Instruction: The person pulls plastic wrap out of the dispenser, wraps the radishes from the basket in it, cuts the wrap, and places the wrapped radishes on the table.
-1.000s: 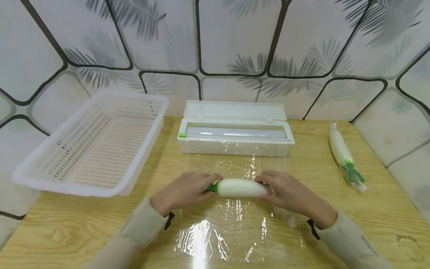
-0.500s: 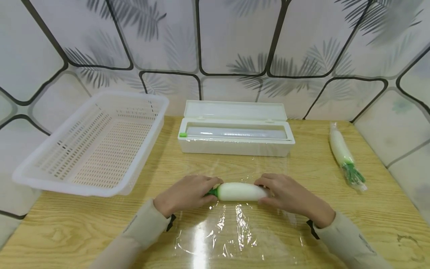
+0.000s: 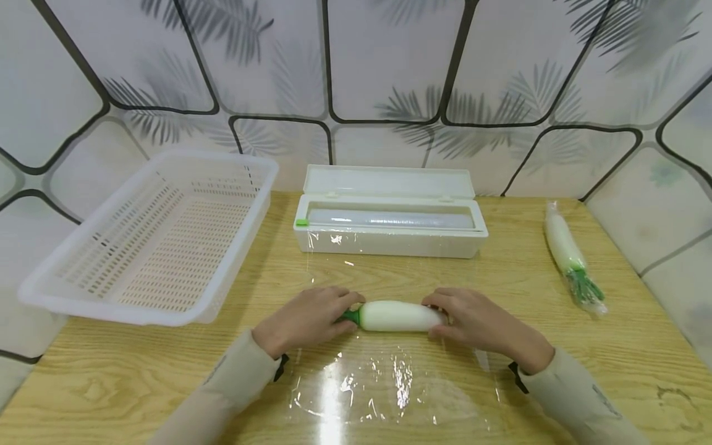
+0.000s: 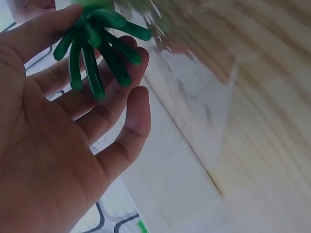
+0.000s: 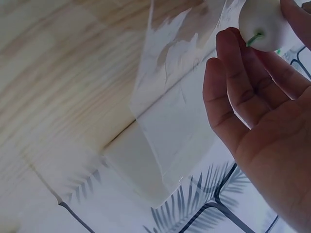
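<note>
A white radish (image 3: 397, 316), its green stalks to the left, lies crosswise on clear cling film (image 3: 384, 383) drawn toward me over the table. My left hand (image 3: 314, 315) holds its stalk end, thumb and fingers around the base of the green stalks (image 4: 97, 58) in the left wrist view. At the other end my right hand (image 3: 473, 318) grips the tapered tip (image 5: 262, 29), seen in the right wrist view with a thin green root. The film runs from a white cling film dispenser (image 3: 389, 243) behind the hands, its lid standing up and a roll inside.
A white plastic basket (image 3: 230, 259) stands at the left. Another radish (image 3: 564, 241), wrapped in film, lies at the right of the wooden table (image 3: 612, 371). A green slider (image 3: 302, 222) sits on the dispenser's left end. A patterned wall covering (image 3: 389, 62) rises behind.
Both hands and the radish have shifted slightly toward me, mostly in the first half second. Glints and creases in the film have changed; the dispenser and basket stay put.
</note>
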### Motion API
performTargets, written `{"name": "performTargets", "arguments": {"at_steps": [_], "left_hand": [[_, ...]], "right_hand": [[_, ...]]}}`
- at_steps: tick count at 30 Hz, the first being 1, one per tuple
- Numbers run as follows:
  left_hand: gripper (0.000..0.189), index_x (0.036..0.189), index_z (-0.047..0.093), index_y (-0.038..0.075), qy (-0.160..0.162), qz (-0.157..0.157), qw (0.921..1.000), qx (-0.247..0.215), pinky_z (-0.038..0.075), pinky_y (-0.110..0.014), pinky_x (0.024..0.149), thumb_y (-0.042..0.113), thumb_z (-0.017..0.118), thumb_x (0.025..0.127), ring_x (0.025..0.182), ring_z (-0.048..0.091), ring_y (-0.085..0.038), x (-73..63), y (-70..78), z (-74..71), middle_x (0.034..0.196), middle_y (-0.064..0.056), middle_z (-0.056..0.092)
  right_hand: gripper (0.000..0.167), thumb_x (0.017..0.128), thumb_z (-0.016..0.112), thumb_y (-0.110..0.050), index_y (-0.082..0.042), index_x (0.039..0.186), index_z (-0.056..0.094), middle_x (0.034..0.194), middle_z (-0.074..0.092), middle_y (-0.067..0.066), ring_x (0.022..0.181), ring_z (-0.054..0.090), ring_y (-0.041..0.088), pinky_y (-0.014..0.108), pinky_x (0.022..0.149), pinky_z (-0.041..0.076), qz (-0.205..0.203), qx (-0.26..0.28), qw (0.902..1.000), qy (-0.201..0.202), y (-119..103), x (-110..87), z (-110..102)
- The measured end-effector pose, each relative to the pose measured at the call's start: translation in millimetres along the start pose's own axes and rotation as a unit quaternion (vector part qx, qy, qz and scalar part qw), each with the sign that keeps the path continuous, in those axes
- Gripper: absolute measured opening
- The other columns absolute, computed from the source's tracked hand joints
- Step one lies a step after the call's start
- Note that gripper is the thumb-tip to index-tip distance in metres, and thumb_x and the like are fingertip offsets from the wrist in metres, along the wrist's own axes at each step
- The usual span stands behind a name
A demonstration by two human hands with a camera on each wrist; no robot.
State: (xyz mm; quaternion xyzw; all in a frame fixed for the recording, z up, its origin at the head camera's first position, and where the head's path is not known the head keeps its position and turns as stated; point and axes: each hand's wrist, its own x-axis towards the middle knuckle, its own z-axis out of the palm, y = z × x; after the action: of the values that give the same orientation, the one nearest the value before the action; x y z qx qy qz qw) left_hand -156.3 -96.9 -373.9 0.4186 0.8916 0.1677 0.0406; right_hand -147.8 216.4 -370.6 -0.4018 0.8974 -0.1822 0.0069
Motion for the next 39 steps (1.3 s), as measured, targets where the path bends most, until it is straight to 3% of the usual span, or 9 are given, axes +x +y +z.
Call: {"name": "performTargets", "arguments": {"at_steps": [10, 25, 32, 39], "left_hand": [[0.036, 0.123, 0.068, 0.004, -0.001, -0.005, 1.0, -0.004, 0.053, -0.028, 0.073, 0.024, 0.074, 0.094, 0.084, 0.059, -0.011, -7.1, -6.0, -3.8, 0.105, -0.004, 0.069], [0.028, 0.114, 0.072, 0.005, -0.011, 0.002, 0.9998, -0.015, 0.051, -0.025, 0.071, 0.022, 0.076, 0.092, 0.082, 0.056, -0.009, -11.1, -5.1, -4.1, 0.099, -0.002, 0.069], [0.033, 0.116, 0.071, 0.005, 0.01, 0.005, 0.9999, 0.005, 0.052, -0.027, 0.073, 0.022, 0.08, 0.089, 0.083, 0.056, -0.012, -9.2, -5.7, -3.5, 0.098, -0.003, 0.064], [0.032, 0.112, 0.071, 0.006, 0.039, 0.005, 0.9989, 0.024, 0.049, -0.027, 0.071, 0.02, 0.083, 0.085, 0.083, 0.05, -0.014, -4.2, -8.3, -0.9, 0.094, -0.001, 0.057]], "right_hand": [[0.038, 0.085, 0.082, -0.018, 0.001, 0.115, 0.069, 0.106, 0.069, 0.008, 0.086, 0.064, 0.015, 0.035, 0.074, 0.056, 0.016, 0.023, 0.9995, -0.013, -1.6, -4.5, -5.3], [0.036, 0.088, 0.079, -0.017, 0.002, 0.117, 0.068, 0.105, 0.069, 0.006, 0.087, 0.064, 0.014, 0.037, 0.075, 0.056, 0.013, 0.027, 0.9993, -0.021, -4.6, -6.2, -5.1], [0.042, 0.081, 0.086, -0.016, 0.0, 0.114, 0.067, 0.107, 0.067, 0.008, 0.086, 0.063, 0.017, 0.036, 0.072, 0.056, -0.007, -0.005, 0.9998, 0.017, -2.3, -2.5, -2.4], [0.05, 0.072, 0.092, -0.014, -0.001, 0.113, 0.066, 0.099, 0.061, 0.003, 0.079, 0.057, 0.011, 0.03, 0.065, 0.054, -0.036, -0.033, 0.9974, 0.053, 1.8, 1.4, 3.2]]}}
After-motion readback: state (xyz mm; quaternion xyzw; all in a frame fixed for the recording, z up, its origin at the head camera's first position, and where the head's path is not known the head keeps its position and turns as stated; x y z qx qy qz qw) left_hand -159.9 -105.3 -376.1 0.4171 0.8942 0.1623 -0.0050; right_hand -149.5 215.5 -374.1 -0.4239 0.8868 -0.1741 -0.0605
